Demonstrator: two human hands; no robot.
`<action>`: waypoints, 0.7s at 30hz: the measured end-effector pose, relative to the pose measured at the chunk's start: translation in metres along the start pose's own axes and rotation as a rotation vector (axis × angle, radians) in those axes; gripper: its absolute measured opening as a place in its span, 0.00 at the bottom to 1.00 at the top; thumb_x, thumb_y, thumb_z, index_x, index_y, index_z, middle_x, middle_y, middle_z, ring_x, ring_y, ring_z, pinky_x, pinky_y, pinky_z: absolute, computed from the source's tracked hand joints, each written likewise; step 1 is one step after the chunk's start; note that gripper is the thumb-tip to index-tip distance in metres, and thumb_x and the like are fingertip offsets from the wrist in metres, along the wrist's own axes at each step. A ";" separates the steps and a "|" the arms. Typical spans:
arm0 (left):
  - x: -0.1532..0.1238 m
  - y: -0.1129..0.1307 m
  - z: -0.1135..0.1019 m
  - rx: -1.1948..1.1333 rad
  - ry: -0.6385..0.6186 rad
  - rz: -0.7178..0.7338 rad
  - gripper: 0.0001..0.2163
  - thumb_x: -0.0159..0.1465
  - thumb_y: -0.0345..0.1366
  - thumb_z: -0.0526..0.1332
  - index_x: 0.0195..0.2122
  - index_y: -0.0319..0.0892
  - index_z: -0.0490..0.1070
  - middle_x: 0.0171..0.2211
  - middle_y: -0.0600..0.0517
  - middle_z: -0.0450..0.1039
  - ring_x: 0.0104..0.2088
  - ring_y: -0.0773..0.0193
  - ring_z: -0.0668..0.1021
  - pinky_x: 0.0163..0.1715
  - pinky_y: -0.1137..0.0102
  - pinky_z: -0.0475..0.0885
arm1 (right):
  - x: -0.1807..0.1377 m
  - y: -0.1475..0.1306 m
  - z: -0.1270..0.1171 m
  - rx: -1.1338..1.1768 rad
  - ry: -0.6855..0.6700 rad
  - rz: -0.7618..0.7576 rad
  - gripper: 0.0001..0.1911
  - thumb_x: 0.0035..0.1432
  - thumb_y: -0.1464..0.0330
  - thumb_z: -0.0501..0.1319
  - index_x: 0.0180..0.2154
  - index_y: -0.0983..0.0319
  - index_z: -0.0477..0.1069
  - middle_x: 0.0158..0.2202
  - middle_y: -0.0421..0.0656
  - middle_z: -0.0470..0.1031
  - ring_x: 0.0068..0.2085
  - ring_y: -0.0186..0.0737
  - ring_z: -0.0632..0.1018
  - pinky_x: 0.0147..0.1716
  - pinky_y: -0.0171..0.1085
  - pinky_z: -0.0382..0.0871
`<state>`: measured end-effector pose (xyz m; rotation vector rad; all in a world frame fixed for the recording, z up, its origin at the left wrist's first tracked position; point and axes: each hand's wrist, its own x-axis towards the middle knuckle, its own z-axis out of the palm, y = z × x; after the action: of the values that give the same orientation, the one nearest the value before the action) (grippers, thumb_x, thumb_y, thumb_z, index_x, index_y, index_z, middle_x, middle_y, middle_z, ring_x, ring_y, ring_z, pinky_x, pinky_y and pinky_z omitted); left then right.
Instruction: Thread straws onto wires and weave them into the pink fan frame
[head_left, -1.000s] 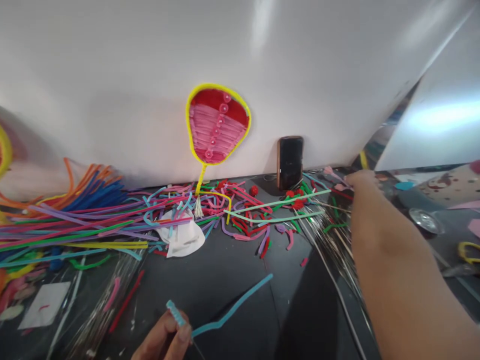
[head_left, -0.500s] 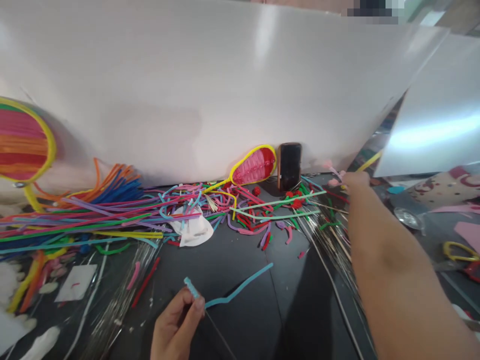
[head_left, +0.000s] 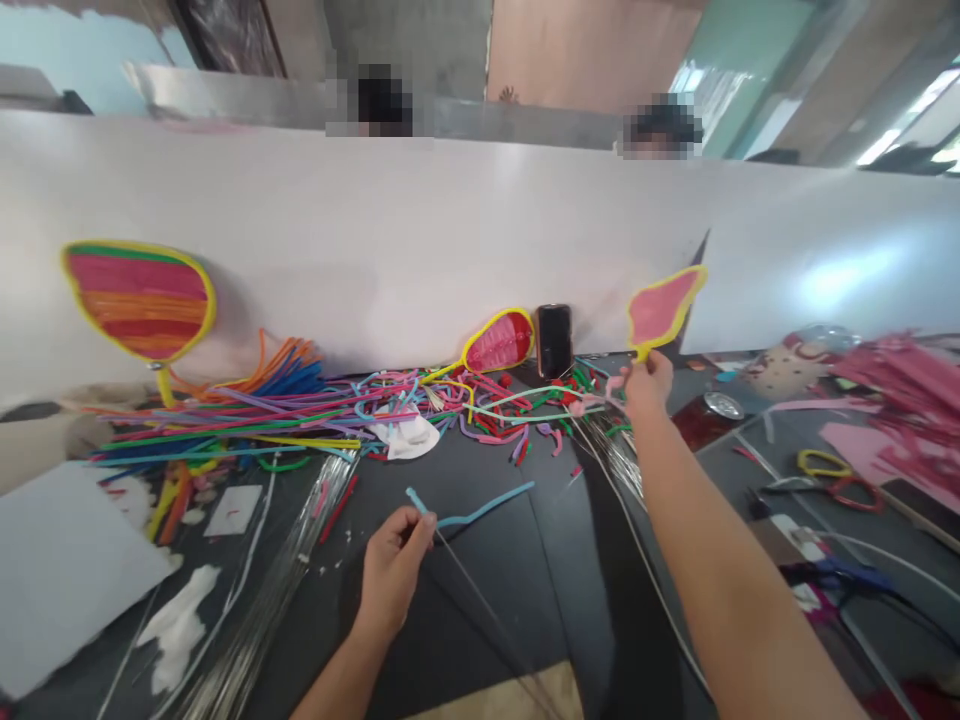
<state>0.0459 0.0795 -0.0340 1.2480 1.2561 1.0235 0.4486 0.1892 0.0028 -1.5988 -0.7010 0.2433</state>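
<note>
My left hand is closed in a pinch above the dark table. Between thumb and finger it holds a light blue pipe cleaner, wound at one end round a thin wire that slants down to the right. My right hand stretches far forward, its fingers closed on the yellow stem of a pink paddle-shaped piece with a yellow fuzzy rim, held upright before the white board. Pale pink fuzzy bits show beside that hand; whether it holds them I cannot tell.
A white board stands behind, with a striped paddle, a smaller red-pink paddle and a phone against it. Pipe cleaners and wires spread in front. A can and yellow-handled scissors lie right.
My right hand has raised the pink paddle-shaped piece into clear view. The head view has tilted up, showing people's heads beyond the board. My left hand keeps its pinch.
</note>
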 end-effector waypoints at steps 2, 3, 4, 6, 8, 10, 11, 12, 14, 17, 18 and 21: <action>-0.001 0.002 0.000 0.014 -0.007 0.019 0.15 0.57 0.46 0.59 0.21 0.40 0.64 0.19 0.56 0.61 0.23 0.69 0.63 0.25 0.74 0.59 | -0.021 -0.009 -0.009 0.157 -0.027 0.055 0.13 0.56 0.60 0.55 0.42 0.56 0.62 0.35 0.37 0.67 0.27 0.30 0.71 0.24 0.32 0.66; -0.001 0.003 0.000 0.021 -0.006 0.026 0.15 0.57 0.46 0.59 0.21 0.40 0.64 0.18 0.56 0.61 0.23 0.69 0.63 0.25 0.74 0.58 | -0.033 -0.014 -0.014 0.235 -0.062 0.080 0.12 0.53 0.59 0.57 0.40 0.55 0.62 0.33 0.36 0.66 0.25 0.28 0.70 0.23 0.31 0.65; -0.002 0.005 0.000 0.029 -0.002 0.033 0.15 0.57 0.46 0.59 0.21 0.40 0.64 0.18 0.57 0.60 0.23 0.69 0.63 0.25 0.75 0.58 | -0.046 -0.019 -0.019 0.304 -0.112 0.099 0.13 0.50 0.59 0.59 0.38 0.55 0.61 0.33 0.35 0.66 0.24 0.28 0.69 0.22 0.30 0.64; -0.003 0.007 0.000 0.041 -0.006 0.051 0.16 0.56 0.47 0.59 0.20 0.40 0.63 0.17 0.57 0.60 0.22 0.69 0.63 0.25 0.75 0.57 | -0.073 -0.028 -0.029 0.416 -0.233 0.134 0.15 0.45 0.60 0.62 0.35 0.55 0.61 0.32 0.34 0.67 0.23 0.28 0.68 0.21 0.30 0.63; -0.004 0.008 0.000 0.050 -0.028 0.068 0.16 0.56 0.47 0.60 0.20 0.40 0.64 0.17 0.57 0.61 0.22 0.69 0.63 0.24 0.75 0.58 | -0.101 -0.036 -0.038 0.493 -0.360 0.170 0.16 0.42 0.62 0.65 0.33 0.55 0.62 0.31 0.35 0.68 0.23 0.29 0.68 0.21 0.30 0.63; -0.006 0.008 0.000 0.061 -0.052 0.074 0.16 0.55 0.47 0.60 0.20 0.40 0.64 0.17 0.57 0.61 0.21 0.69 0.64 0.24 0.75 0.58 | -0.128 -0.041 -0.045 0.539 -0.478 0.201 0.15 0.42 0.63 0.66 0.33 0.54 0.64 0.30 0.35 0.68 0.23 0.29 0.67 0.21 0.31 0.62; -0.007 0.008 0.000 0.069 -0.060 0.071 0.16 0.55 0.48 0.60 0.20 0.40 0.64 0.16 0.57 0.61 0.20 0.69 0.64 0.24 0.75 0.57 | -0.140 -0.042 -0.048 0.555 -0.527 0.213 0.14 0.43 0.64 0.66 0.33 0.54 0.65 0.31 0.36 0.68 0.23 0.30 0.67 0.20 0.31 0.62; -0.007 0.008 0.001 0.077 -0.063 0.068 0.16 0.54 0.48 0.60 0.20 0.40 0.64 0.15 0.57 0.61 0.20 0.69 0.64 0.23 0.75 0.57 | -0.152 -0.043 -0.051 0.569 -0.571 0.227 0.14 0.43 0.64 0.66 0.33 0.54 0.65 0.31 0.36 0.68 0.23 0.30 0.67 0.20 0.32 0.62; -0.008 0.007 0.002 0.092 -0.060 0.068 0.17 0.53 0.49 0.61 0.19 0.40 0.64 0.14 0.57 0.61 0.19 0.70 0.63 0.21 0.75 0.56 | -0.172 -0.042 -0.055 0.611 -0.649 0.270 0.14 0.44 0.65 0.67 0.34 0.53 0.66 0.32 0.36 0.68 0.23 0.29 0.66 0.20 0.31 0.61; -0.007 0.004 0.003 0.099 -0.030 0.065 0.17 0.52 0.49 0.62 0.19 0.40 0.66 0.13 0.57 0.61 0.18 0.70 0.63 0.20 0.75 0.55 | -0.195 -0.040 -0.059 0.672 -0.747 0.345 0.15 0.45 0.67 0.67 0.37 0.52 0.67 0.34 0.36 0.68 0.24 0.29 0.67 0.21 0.31 0.62; -0.007 0.003 0.004 0.095 -0.017 0.061 0.17 0.52 0.50 0.62 0.19 0.39 0.67 0.13 0.57 0.61 0.17 0.70 0.63 0.20 0.75 0.55 | -0.202 -0.039 -0.060 0.673 -0.770 0.349 0.16 0.45 0.67 0.67 0.38 0.52 0.67 0.34 0.36 0.68 0.25 0.29 0.67 0.22 0.31 0.62; -0.008 0.004 0.006 0.063 0.012 0.052 0.19 0.53 0.52 0.60 0.19 0.39 0.66 0.13 0.57 0.61 0.16 0.71 0.63 0.19 0.75 0.55 | -0.218 -0.038 -0.058 0.598 -0.810 0.259 0.17 0.48 0.66 0.65 0.41 0.52 0.66 0.35 0.38 0.68 0.25 0.31 0.68 0.23 0.34 0.64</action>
<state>0.0518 0.0718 -0.0294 1.3303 1.2795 1.0374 0.2965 0.0183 -0.0043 -0.9712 -0.9090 1.2178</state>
